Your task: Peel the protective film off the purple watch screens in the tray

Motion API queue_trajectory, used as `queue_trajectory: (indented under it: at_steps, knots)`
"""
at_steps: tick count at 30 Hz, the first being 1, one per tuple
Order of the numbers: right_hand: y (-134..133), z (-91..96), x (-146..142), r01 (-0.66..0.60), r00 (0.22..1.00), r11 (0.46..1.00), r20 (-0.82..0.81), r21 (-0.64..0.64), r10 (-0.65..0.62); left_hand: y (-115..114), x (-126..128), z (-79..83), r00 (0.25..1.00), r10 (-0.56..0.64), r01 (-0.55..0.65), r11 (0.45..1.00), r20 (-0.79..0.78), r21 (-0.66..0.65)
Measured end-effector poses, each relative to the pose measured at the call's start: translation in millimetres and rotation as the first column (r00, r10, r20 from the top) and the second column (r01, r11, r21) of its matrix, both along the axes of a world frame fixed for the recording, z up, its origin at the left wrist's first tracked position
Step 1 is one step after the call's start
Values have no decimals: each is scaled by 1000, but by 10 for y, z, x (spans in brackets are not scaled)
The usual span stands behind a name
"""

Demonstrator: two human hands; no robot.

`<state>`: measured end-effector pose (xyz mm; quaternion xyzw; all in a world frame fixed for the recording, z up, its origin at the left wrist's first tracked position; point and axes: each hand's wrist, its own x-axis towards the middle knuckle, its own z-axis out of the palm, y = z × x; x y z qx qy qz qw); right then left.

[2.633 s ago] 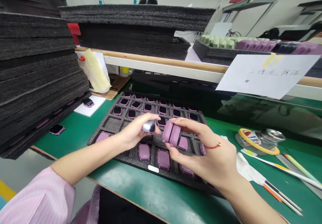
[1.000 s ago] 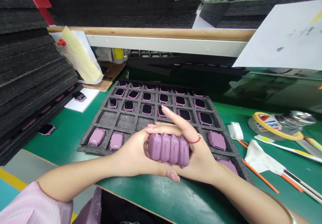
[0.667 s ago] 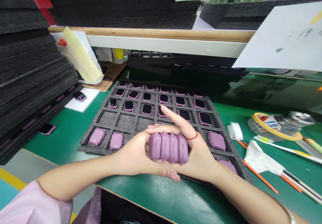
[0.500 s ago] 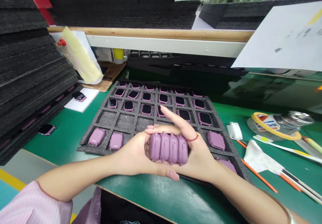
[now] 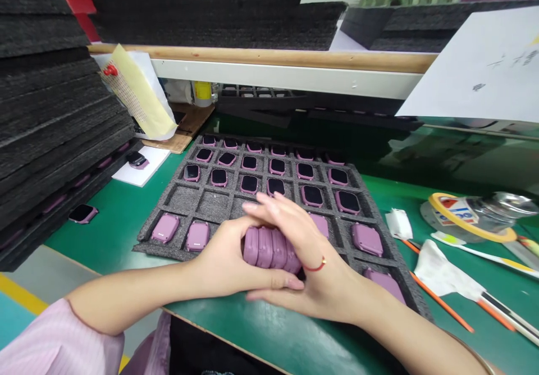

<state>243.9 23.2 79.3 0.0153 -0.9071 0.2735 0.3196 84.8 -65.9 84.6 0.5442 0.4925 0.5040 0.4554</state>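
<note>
Several purple watch cases (image 5: pixel 266 247), lined up side by side on edge in a tight row, sit between my two hands. My left hand (image 5: pixel 229 258) wraps the row's left end, its thumb lying along the near side. My right hand (image 5: pixel 322 271) curves round the right end, with its fingers over the far side; part of the row is hidden by it. Beneath and beyond the hands lies a grey foam tray (image 5: pixel 214 205). Its far rows hold purple watches with black screens (image 5: pixel 312 196). Nearer ones, such as a purple watch case (image 5: pixel 198 235), lie back side up.
Stacked black foam trays (image 5: pixel 63 94) rise at the left, beside a loose watch (image 5: pixel 83 213) and a watch on a white pad (image 5: pixel 138 160). At the right are a glass jar (image 5: pixel 467 212), a toothbrush (image 5: pixel 484 254) and a white cloth (image 5: pixel 440 265). A shelf (image 5: pixel 261 71) crosses above.
My right hand has turned and closed over the row of watch cases, covering its right end. The row has tipped and now shows more of its upper edges. The view has shifted slightly.
</note>
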Motion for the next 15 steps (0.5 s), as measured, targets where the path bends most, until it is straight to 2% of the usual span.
queue_trajectory:
  at_steps: [2, 4, 7, 9, 10, 11, 12, 13, 15]
  knots:
    - [7, 2, 12, 52, 998, 989, -34, -138, -57, -20, -29, 7, 990, 39, -28, 996, -133, 81]
    - [35, -22, 10, 83, 989, 929, -86, -361, -122, -31, -55, 18, 973, 33, 4, 987, -230, 159]
    - [94, -89, -14, 63, 980, 749, -102, -659, -172, -26, -74, 14, 958, 33, 41, 968, -286, 248]
    - [117, -119, -28, 22, 994, 624, -47, -781, -95, -14, -78, -9, 951, 32, 67, 950, -306, 305]
    - [118, -121, -32, 11, 1000, 581, -8, -814, -30, -6, -78, -24, 946, 39, 74, 940, -321, 333]
    - [111, -115, -34, 6, 999, 562, 34, -827, 38, 2, -78, -39, 941, 48, 81, 929, -334, 362]
    - [97, -100, -35, 11, 993, 567, 75, -824, 90, 9, -78, -54, 939, 55, 88, 916, -340, 391]
    - [78, -80, -35, 27, 988, 593, 112, -805, 108, 15, -78, -67, 939, 51, 101, 904, -340, 415]
    - [29, -38, -36, 86, 986, 675, 159, -733, 47, 21, -79, -90, 944, 23, 131, 890, -329, 437]
